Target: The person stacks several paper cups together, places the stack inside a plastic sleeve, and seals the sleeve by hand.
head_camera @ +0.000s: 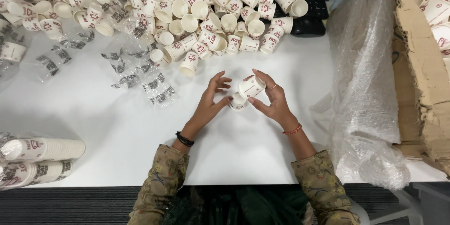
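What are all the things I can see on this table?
Cup in right hand: one, white with red print, tilted, above table middle.
Cup by left hand: one, white, on table.
Loose cups: too many to count, white and red, far side.
Stacked cups: two wrapped sleeves, lower left.
Empty wrappers: several, clear, left of middle.
Keyboard: one, black, far side.
Bubble wrap: clear, right.
Cardboard box: brown, right edge.
Table: white.
Left hand: black wristband.
Right hand: red bracelet, ring.

You've got two paper cups (pixel 246 91) in your hands, two sleeved cup stacks (pixel 40 159) lower left, one keyboard (pixel 311 12), one cardboard box (pixel 422 66), and way too many loose cups (pixel 187 9) to count.
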